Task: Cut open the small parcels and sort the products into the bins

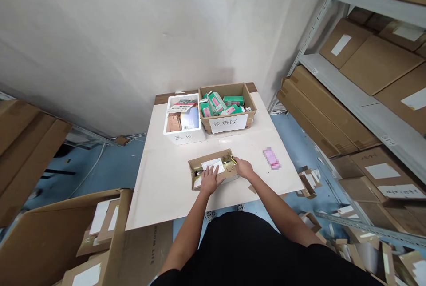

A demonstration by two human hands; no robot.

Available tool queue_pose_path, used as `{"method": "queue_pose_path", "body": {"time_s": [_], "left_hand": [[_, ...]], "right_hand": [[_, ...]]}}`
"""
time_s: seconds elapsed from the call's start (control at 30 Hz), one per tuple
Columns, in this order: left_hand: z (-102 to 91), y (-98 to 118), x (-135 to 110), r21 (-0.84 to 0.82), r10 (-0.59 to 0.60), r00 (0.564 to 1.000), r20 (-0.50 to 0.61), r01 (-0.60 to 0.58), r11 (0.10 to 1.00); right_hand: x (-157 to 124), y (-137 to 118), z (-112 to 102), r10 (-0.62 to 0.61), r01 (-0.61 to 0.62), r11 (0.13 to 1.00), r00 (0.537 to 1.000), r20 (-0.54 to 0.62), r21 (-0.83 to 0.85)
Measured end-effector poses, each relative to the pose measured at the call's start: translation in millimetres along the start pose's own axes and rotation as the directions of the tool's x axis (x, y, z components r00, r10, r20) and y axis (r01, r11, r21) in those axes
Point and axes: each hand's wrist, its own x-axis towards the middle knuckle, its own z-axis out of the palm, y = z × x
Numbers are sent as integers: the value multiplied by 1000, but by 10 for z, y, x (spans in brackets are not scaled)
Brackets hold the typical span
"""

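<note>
A long brown cardboard box (pixel 216 158) lies on the white tabletop in front of me, with tape, handwriting and a white label (pixel 213 164) on its upper side. My left hand (pixel 210 181) rests on its near side, fingers spread across the lower edge of the label. At the box's right end, my right hand (pixel 244 168) is closed around a yellow-and-black utility knife (pixel 234 160). The knife's tip is against or just over the taped top; I cannot tell whether it cuts in.
Behind the box stand a white foam box (pixel 184 137) with packets and a carton (pixel 251 115) of green boxes. A blurred pink item (pixel 272 158) lies on the table (pixel 159 179) at right. Shelves (pixel 353 84) of cartons flank the right; a big open carton (pixel 124 215) stands at lower left.
</note>
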Motion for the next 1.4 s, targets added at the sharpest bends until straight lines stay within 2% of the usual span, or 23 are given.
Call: {"method": "queue_pose_path", "body": {"time_s": [0.1,0.23,0.47,0.63,0.77,0.93,1.03,1.13,1.23,1.4], "left_hand": [[31,13,-6,-9,16,996,-88,-17,1000],[7,51,-1,-48,25,987,-160,-34,998],[-24,76,2,-95,25,979,-201,-45,994],[-36,38,0,-136,54,968,-245,-89,987],[-29,27,-9,-121,76,960,-269,-112,986],[-81,76,-52,-77,74,945,-318,-104,992],[-151,137,-112,-36,75,934,-349,-93,995],[-207,213,-174,-15,41,926,-376,-50,999],[-236,296,-201,-7,20,925,-379,-25,1000],[-260,413,-173,32,19,934,-357,-8,999]], "right_hand": [[62,-152,-44,54,-42,991,994,95,-127],[63,-262,-131,87,-54,978,984,157,-201],[-246,-84,-87,116,-87,975,984,132,-205],[-413,73,20,133,-132,990,991,11,-53],[-375,182,68,145,-132,983,984,-103,125],[-260,364,157,140,-88,943,980,-142,322],[-255,449,297,207,-103,891,959,-194,441],[-254,454,514,319,-148,817,921,-224,558],[-212,379,743,369,-158,757,904,-215,634],[-96,265,911,401,-168,740,888,-227,652]]}}
